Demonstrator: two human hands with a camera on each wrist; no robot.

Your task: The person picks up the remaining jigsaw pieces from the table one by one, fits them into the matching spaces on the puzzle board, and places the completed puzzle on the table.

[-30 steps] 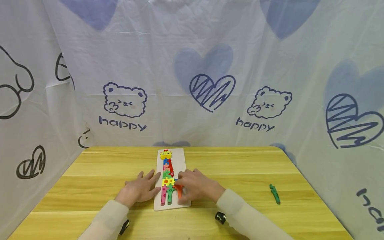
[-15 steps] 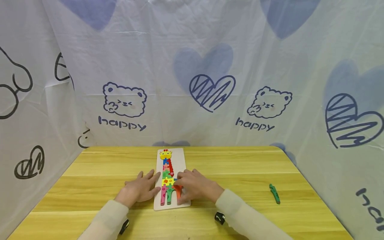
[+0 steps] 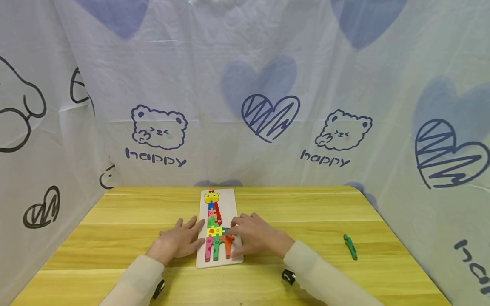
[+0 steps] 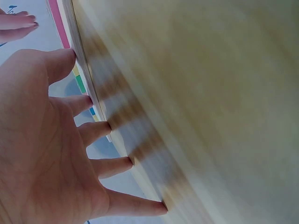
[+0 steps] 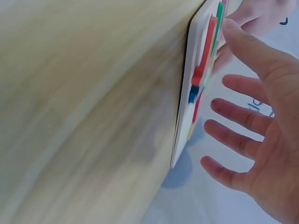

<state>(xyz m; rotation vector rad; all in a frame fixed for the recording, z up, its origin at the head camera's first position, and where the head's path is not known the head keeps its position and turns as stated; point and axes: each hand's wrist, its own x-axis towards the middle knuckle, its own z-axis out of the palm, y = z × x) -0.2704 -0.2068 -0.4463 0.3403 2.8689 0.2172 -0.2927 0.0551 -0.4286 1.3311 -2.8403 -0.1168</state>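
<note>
A white puzzle board [image 3: 228, 204] lies on the table with a giraffe built of coloured pieces. The yellow head [image 3: 211, 196] is at the far end; pink [image 3: 208, 250], green [image 3: 216, 250] and orange [image 3: 227, 247] leg pieces are at the near end. My left hand [image 3: 179, 239] rests flat with spread fingers, thumb and index at the board's left edge. Over the board's right side, my right hand [image 3: 255, 234] has its fingers spread apart and holds nothing. Its fingertips hover by the blue piece [image 3: 226, 231], which they partly hide. The right wrist view shows the orange piece [image 5: 206, 49] standing higher than the board's surface.
A loose green puzzle piece [image 3: 350, 247] lies on the wooden table [image 3: 306, 208] at the right. Behind the table hangs a pale curtain [image 3: 214, 85] printed with hearts and bears.
My right hand has let go of the orange leg piece and drawn a little to the right, its fingers opening. The orange piece now shows fully. My left hand has stayed put.
</note>
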